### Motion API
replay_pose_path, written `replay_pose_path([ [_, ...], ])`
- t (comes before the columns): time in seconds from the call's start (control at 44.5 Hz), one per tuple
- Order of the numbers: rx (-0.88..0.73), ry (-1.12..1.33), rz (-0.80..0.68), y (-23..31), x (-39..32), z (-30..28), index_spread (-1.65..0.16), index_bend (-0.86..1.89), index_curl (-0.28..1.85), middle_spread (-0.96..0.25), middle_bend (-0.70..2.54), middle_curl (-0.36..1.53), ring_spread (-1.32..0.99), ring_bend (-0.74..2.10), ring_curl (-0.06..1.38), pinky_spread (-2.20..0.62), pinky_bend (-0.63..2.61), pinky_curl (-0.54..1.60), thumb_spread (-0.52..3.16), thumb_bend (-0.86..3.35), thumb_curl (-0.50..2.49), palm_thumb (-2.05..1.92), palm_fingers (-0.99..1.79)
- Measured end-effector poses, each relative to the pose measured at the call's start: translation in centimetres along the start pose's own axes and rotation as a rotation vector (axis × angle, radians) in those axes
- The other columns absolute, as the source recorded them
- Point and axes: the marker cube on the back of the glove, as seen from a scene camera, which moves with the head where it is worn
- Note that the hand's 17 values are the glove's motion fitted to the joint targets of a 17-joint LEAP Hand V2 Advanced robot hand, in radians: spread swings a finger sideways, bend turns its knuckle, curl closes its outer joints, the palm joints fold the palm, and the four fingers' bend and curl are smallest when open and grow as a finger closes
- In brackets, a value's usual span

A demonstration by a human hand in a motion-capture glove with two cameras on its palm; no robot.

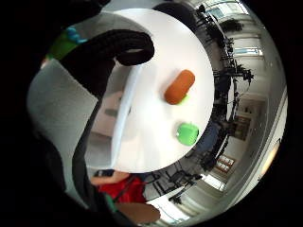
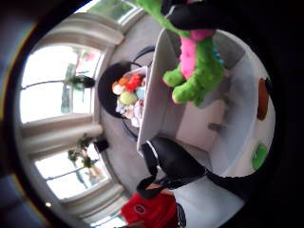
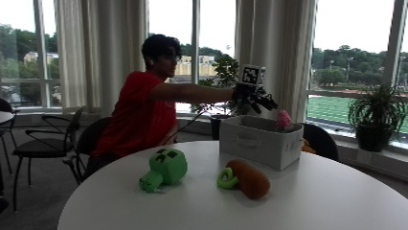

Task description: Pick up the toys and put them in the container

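Right now the hand is pinching a soft, light dino plush over the box; its squashy body is probably the easiest hold.

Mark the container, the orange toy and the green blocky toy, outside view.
container [image 3: 255, 142]: outside view, on its front wall.
orange toy [image 3: 250, 179]: outside view, mid-body, lying on the table.
green blocky toy [image 3: 167, 166]: outside view, on its head.

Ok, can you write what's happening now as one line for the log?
hand: over box, holding green-pink toy | table: green toy, orange toy left
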Motion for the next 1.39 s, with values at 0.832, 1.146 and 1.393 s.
replay_pose_path([
  [0.832,0.043,0.002,0.508,18.6,37.1,10.2,-0.44,0.06,0.41,-0.11,0.22,0.36,-0.03,0.37,0.26,0.07,1.20,0.37,1.03,-0.04,0.39,-0.02,-0.13],
  [1.146,-0.125,-0.057,0.565,20.5,39.9,15.9,-0.41,0.09,0.29,-0.09,0.12,0.32,-0.01,0.32,0.26,0.08,1.33,0.39,1.02,-0.04,0.35,-0.02,-0.15],
  [1.393,-0.259,0.027,0.543,18.5,38.4,18.8,-0.39,0.04,0.20,-0.07,0.10,0.26,-0.03,0.48,0.31,0.03,1.46,0.41,1.04,-0.01,0.35,0.03,-0.14],
])
